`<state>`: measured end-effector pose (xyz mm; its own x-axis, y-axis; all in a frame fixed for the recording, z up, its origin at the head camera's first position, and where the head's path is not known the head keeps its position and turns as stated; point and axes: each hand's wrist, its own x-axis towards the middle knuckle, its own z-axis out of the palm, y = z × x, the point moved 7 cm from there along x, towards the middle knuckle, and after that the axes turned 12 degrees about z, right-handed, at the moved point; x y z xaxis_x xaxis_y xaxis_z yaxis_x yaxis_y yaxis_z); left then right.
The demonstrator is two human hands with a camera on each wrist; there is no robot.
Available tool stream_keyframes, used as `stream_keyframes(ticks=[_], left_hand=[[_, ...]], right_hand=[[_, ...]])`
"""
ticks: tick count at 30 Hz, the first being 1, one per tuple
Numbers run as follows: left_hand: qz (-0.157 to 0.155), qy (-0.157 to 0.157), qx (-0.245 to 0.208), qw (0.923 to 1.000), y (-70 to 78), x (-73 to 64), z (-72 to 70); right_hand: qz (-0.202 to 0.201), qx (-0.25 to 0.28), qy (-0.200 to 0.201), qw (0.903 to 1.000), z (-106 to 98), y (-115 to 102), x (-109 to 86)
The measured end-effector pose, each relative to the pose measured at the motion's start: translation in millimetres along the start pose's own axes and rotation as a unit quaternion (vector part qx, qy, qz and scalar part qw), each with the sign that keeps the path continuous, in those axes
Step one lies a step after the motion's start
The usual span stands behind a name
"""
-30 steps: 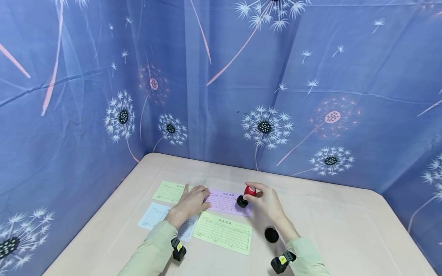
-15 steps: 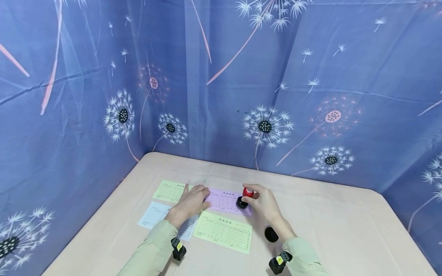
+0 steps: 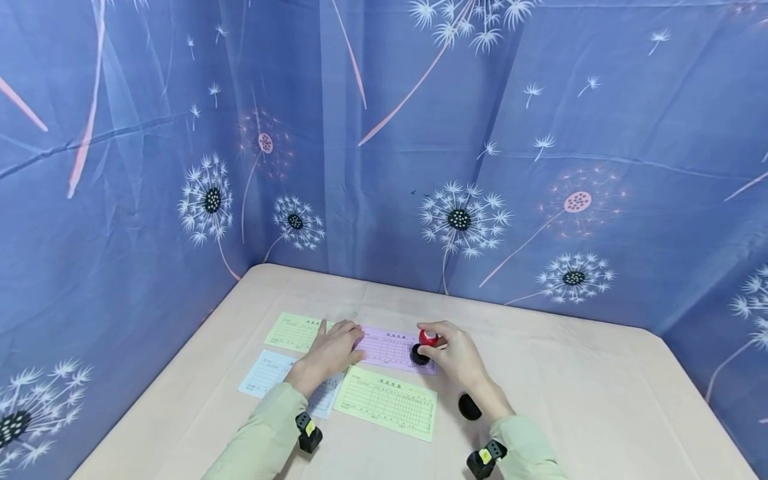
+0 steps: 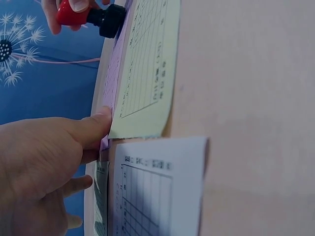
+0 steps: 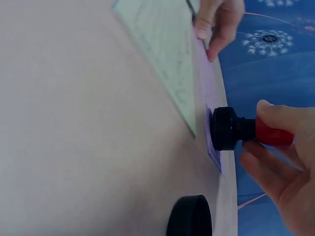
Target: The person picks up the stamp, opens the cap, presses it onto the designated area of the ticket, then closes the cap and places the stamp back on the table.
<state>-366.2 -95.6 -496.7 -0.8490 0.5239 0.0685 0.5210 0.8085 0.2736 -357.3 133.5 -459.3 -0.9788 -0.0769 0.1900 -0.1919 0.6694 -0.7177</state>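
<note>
My right hand [image 3: 461,357] grips the red knob of a black-based stamp [image 5: 226,129] between thumb and fingers. The stamp's round base stands on the right end of a purple form slip [image 3: 390,350]. At the slip's left end my left hand [image 3: 330,353] lies with extended fingers, thumb and fingertips touching the paper. In the left wrist view, that thumb [image 4: 101,123] rests at the purple slip's edge. A round black cap [image 3: 470,407] lies on the table beneath my right forearm.
A green slip [image 3: 387,405] lies in front of the purple one. Another green slip [image 3: 294,331] and a blue slip [image 3: 267,373] are at the left, partly covered by my left hand and arm. The beige table [image 3: 600,393] meets a blue dandelion-print curtain [image 3: 384,200] behind.
My right hand has moved slightly left and down with the stamp, which now sits lower and a little further left on the purple slip. My left hand stays in place.
</note>
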Motion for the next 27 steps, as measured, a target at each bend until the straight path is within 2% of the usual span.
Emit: stream_keyframes(ticks=[13, 20, 27], left_hand=[[-0.001, 0.01, -0.012, 0.9999, 0.7, -0.3, -0.3], [-0.002, 0.011, -0.015, 0.9998, 0.9, 0.5, 0.6], [-0.002, 0.01, -0.014, 0.9998, 0.0, -0.3, 1.0]], right_hand=[[0.01, -0.005, -0.018, 0.9998, 4.5, -0.5, -2.0], [0.049, 0.013, -0.032, 0.9982, 7.1, 5.9, -2.9], [0.04, 0.028, -0.046, 0.9978, 7.4, 6.7, -1.7]])
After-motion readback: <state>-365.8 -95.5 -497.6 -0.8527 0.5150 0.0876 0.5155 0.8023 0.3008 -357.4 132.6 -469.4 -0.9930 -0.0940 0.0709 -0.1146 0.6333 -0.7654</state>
